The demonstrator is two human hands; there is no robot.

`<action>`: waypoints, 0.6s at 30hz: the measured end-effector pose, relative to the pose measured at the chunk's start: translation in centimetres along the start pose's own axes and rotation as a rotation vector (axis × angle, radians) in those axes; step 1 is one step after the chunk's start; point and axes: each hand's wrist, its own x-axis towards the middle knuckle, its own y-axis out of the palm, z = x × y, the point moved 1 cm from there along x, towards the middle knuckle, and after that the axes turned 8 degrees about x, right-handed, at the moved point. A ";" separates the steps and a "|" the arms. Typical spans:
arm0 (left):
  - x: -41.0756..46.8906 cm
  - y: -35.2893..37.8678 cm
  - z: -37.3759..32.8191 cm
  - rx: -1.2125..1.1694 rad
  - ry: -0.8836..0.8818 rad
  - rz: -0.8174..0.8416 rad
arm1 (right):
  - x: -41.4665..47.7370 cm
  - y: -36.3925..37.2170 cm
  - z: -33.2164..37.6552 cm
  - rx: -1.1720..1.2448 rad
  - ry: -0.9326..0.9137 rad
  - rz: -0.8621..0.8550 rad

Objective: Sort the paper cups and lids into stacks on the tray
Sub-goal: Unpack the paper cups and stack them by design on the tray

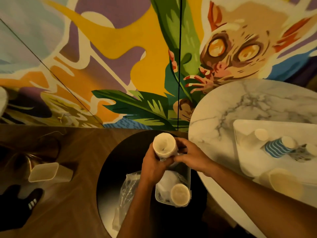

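White paper cup is sitting mouth-up inside the curled fingers of the left hand, and the right hand is pinching its lower wall. Keep both grips light to avoid crushing it while carrying it toward the white rectangular tray, well beyond the right fingertips.

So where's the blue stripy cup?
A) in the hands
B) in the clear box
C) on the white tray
C: the blue striped cup is on the white tray; the left hand and right hand hold a plain paper cup.
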 end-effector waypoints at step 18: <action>-8.6 -2.5 -20.6 -0.257 0.313 -0.109 | -12.8 -11.1 8.7 -0.125 -0.446 -0.047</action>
